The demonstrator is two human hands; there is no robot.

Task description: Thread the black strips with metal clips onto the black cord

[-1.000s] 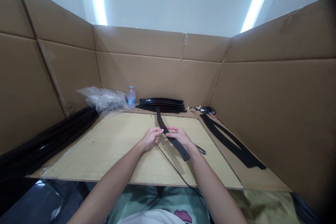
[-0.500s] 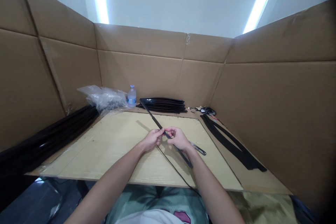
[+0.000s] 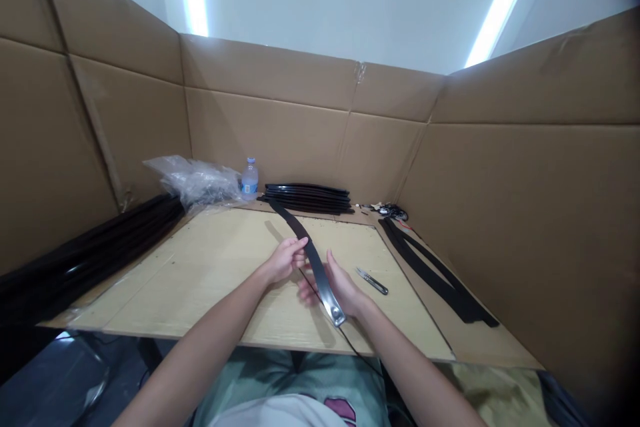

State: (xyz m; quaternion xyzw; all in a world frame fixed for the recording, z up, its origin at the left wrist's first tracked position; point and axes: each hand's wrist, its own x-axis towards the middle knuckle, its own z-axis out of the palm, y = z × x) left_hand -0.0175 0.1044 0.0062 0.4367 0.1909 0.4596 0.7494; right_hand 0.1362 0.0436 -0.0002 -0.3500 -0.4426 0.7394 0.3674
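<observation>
A long, curved black strip [image 3: 316, 263] with a shiny near end slants over the board in front of me. My left hand [image 3: 286, 259] pinches its edge near the middle, thumb on top. My right hand [image 3: 341, 288] is beside and partly under the strip's near half, thumb raised and fingers apart; the fingers are blurred and partly hidden behind the strip. A thin dark cord [image 3: 356, 351] runs beneath the strip towards the table's front edge. To the right of my right hand lies a pair of thread snips [image 3: 373, 281].
Black strips are stacked at the back [image 3: 307, 199], and dark lengths [image 3: 90, 253] lie along the left. A clear plastic bag [image 3: 200, 181] is beside a water bottle [image 3: 250, 180]. Two black strips [image 3: 440, 277] rest at the right. Cardboard walls [image 3: 270, 127] surround the table.
The strip has turned from edge-on to showing its broad face. My right hand has let go of its pinch, opened and dropped lower. The snips are now fully uncovered.
</observation>
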